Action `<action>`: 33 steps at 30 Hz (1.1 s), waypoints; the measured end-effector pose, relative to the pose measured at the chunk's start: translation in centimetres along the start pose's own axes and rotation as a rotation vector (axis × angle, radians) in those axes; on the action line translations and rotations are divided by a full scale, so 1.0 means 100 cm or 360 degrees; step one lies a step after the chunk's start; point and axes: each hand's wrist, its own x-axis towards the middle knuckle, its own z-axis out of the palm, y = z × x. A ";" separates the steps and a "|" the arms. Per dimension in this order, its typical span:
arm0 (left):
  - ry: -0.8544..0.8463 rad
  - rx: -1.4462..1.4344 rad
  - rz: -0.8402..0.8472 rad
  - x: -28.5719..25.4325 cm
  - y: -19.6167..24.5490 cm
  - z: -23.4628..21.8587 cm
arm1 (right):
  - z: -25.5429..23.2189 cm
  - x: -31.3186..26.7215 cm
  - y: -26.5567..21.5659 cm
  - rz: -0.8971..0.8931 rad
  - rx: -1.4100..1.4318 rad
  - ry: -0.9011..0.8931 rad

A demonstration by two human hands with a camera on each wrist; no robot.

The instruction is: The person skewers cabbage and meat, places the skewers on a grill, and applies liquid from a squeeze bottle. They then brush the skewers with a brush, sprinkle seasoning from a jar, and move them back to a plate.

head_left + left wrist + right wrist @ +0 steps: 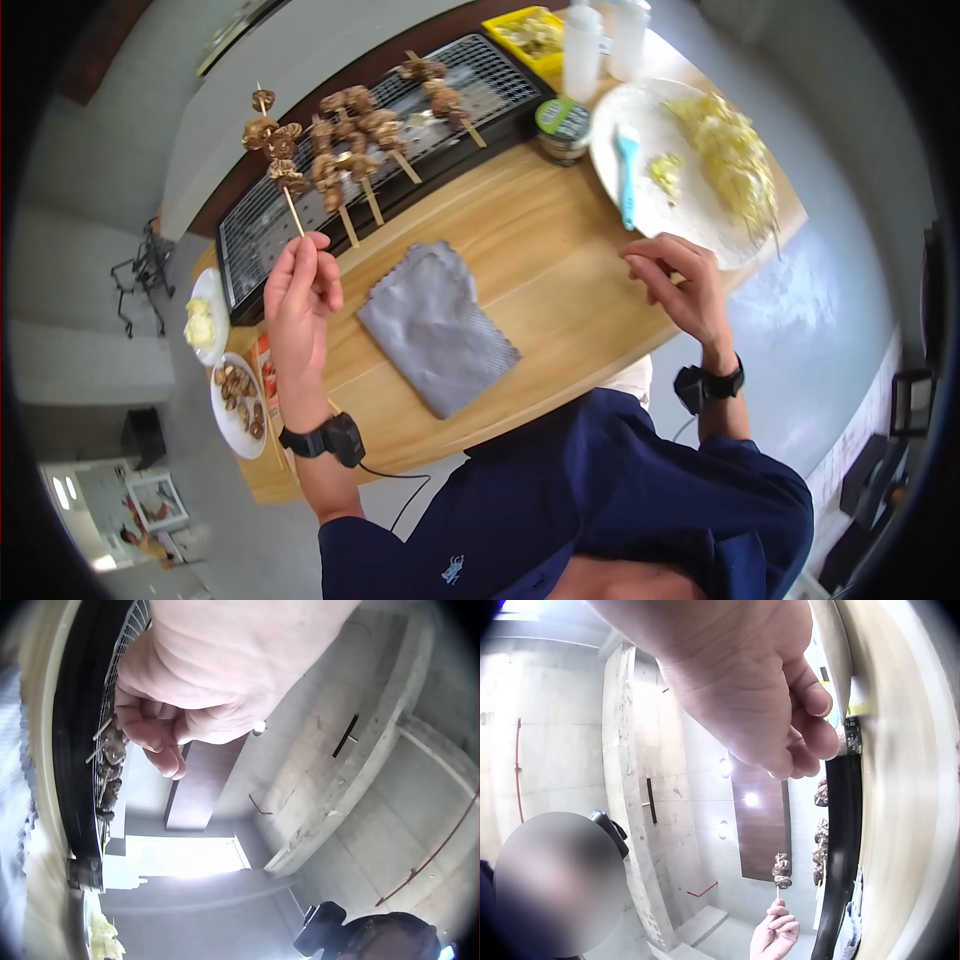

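Observation:
My left hand (300,285) pinches the bare stick of a mushroom skewer (282,146) between thumb and fingers, raised over the left end of the grill (240,262). The brown mushroom pieces point up and away from me. In the right wrist view the same skewer (781,871) stands upright above the fingers. More mushroom skewers (355,150) lie across the grill, sticks toward me. My right hand (685,285) hovers near the front rim of the white plate (640,105), fingers loosely curled with nothing in them. A light-blue brush (627,175) lies on that plate beside enoki mushrooms (730,165).
A grey cloth (435,325) lies mid-table. A green-lidded jar (563,130), squeeze bottles (583,55) and a yellow tray (545,65) stand at the back right. On the left are a plate of cut mushrooms (238,400) and a smaller plate (205,315) with pale food.

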 end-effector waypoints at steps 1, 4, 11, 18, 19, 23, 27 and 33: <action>-0.0048 -0.0016 -0.0018 -0.002 -0.002 0.015 | 0.000 -0.002 0.000 -0.0029 0.0048 0.0006; -0.0350 0.0024 -0.0121 -0.012 -0.008 0.068 | 0.003 -0.004 -0.004 -0.0174 0.0043 -0.0009; -0.0938 -0.0160 -0.0423 -0.018 -0.040 0.176 | 0.001 -0.011 -0.029 -0.0109 0.0200 0.0194; -0.1290 0.0000 -0.0528 -0.020 -0.072 0.235 | -0.009 -0.017 0.005 -0.0023 0.0006 0.0479; -0.1357 0.0007 -0.0512 -0.020 -0.075 0.238 | -0.010 -0.019 0.006 -0.0025 0.0001 0.0477; -0.1444 0.0223 -0.0350 -0.018 -0.081 0.242 | -0.015 -0.021 0.016 0.0285 0.0385 0.0462; -0.1378 0.0324 -0.0321 -0.018 -0.071 0.229 | -0.024 -0.014 0.008 0.0586 0.0280 0.0467; -0.0932 0.0473 -0.0158 0.009 -0.042 0.130 | -0.037 0.000 0.016 0.0685 -0.0056 0.0474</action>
